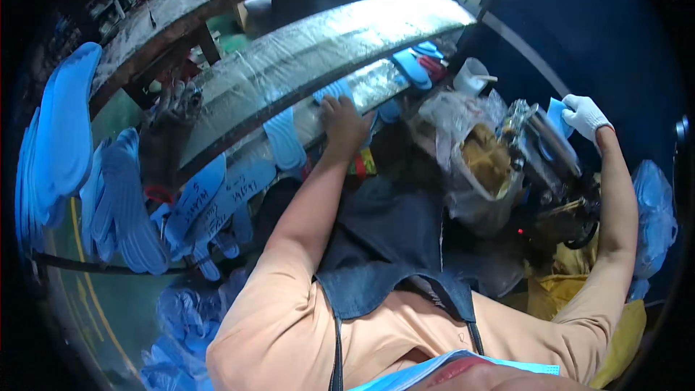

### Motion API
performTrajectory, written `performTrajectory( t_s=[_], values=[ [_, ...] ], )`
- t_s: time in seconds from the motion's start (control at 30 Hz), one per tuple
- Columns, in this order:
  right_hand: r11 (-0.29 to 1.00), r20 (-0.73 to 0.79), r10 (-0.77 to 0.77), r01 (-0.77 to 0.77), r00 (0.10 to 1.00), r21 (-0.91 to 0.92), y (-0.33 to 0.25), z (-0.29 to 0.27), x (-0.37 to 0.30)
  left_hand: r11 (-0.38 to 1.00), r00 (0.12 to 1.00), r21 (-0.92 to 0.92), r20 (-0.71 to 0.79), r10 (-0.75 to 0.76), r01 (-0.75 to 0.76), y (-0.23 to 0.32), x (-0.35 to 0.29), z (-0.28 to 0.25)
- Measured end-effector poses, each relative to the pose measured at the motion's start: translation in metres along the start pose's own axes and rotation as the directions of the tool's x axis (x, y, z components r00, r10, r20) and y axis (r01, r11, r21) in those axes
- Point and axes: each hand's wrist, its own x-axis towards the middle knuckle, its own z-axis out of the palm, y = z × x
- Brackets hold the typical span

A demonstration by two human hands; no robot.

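My bare left hand [344,127] reaches to the long shelf in front of me. Its fingers are closed together on a ridged blue insole [334,89] that lies there; the palm side is hidden. Beside it another blue insole [284,139] hangs over the shelf's near edge. Off to the right, my right hand [585,117] wears a white knitted glove and pinches a flat blue piece [557,113], which looks like the end of an insole. That piece is beside a machine with a metal roller [552,141]; whether they touch I cannot tell.
Blue insoles [69,123] hang in stacks at the left, some lower ones [210,199] bearing handwriting. A metal-topped bench [340,40] crosses ahead. Near the machine are a plastic-lined container [486,163] of brownish material and a white cup [472,76]. Bagged blue pieces [653,217] hang far right.
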Motion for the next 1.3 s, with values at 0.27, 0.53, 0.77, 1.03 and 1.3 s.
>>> performTrajectory(
  t_s=[0.27, 0.53, 0.77, 1.03, 1.3],
  values=[
    [0.82, -0.528, -0.179, 0.422, 0.83, 0.387, -0.085, -0.11, 0.073, 0.999, 0.998, 0.033, 0.067, -0.01, 0.008, -0.012, 0.01, -0.009],
    [0.521, -0.461, -0.199, 0.492, 0.865, 0.698, -0.306, -0.143, 0.135, 1.0, 0.997, -0.013, 0.076, 0.006, -0.005, -0.023, 0.011, -0.015],
    [0.893, -0.463, -0.447, 0.357, 0.765, -0.272, -0.384, -0.164, 0.164, 0.999, 0.995, -0.051, 0.103, 0.007, -0.002, -0.031, 0.013, -0.027],
    [0.927, -0.352, -0.375, 0.34, 0.858, -0.158, -0.362, -0.159, 0.216, 0.998, 0.998, -0.065, 0.053, 0.024, -0.021, -0.022, 0.01, -0.02],
    [0.87, -0.514, -0.481, 0.462, 0.711, -0.175, -0.359, -0.178, 0.127, 0.997, 0.998, 0.032, 0.023, 0.066, -0.067, -0.042, 0.017, 0.007]
  ],
)
